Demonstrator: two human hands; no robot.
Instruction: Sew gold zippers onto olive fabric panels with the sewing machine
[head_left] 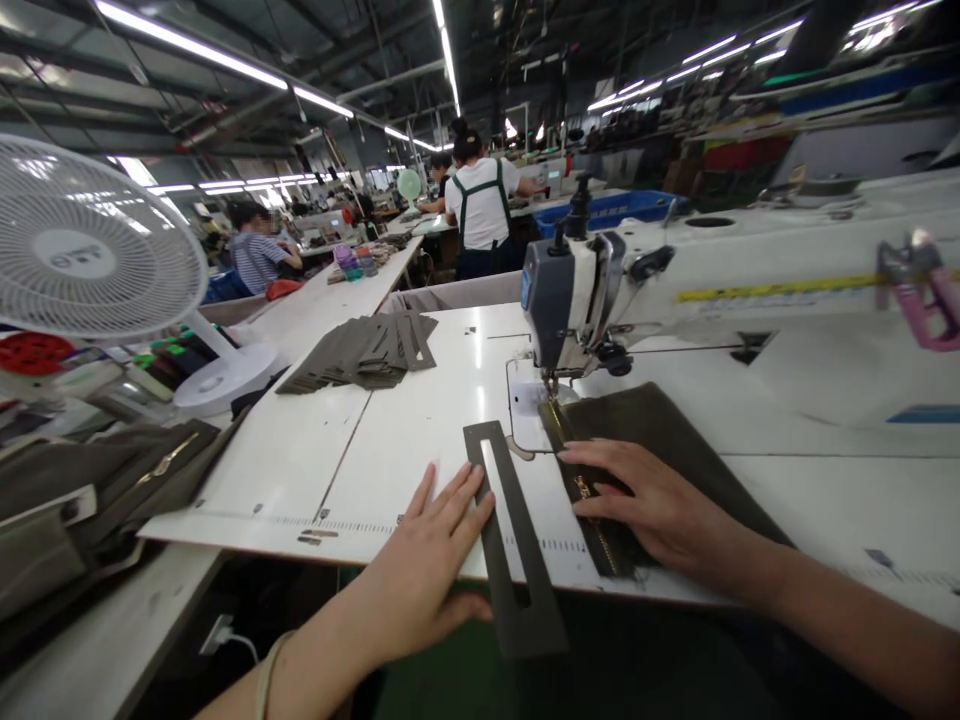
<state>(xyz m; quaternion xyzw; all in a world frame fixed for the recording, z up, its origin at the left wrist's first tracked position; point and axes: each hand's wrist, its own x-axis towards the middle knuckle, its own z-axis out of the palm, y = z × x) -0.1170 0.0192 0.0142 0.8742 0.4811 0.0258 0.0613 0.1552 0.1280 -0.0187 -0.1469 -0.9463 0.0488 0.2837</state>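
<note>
My left hand (pixel 429 560) lies flat on the white table with fingers apart, its fingertips touching the left edge of a long dark slotted frame strip (pixel 517 560) that hangs over the table's front edge. My right hand (pixel 646 505) presses flat on an olive fabric panel (pixel 675 440) with a brass zipper (pixel 592 515) along its left edge. The zipper's far end sits under the presser foot of the white sewing machine (pixel 577 290).
A stack of similar dark frame strips (pixel 367 352) lies at the table's back left. A white desk fan (pixel 90 260) stands at left above olive fabric pieces (pixel 112 480). Pink clippers (pixel 926 290) rest on the machine arm. Other workers sit and stand far behind.
</note>
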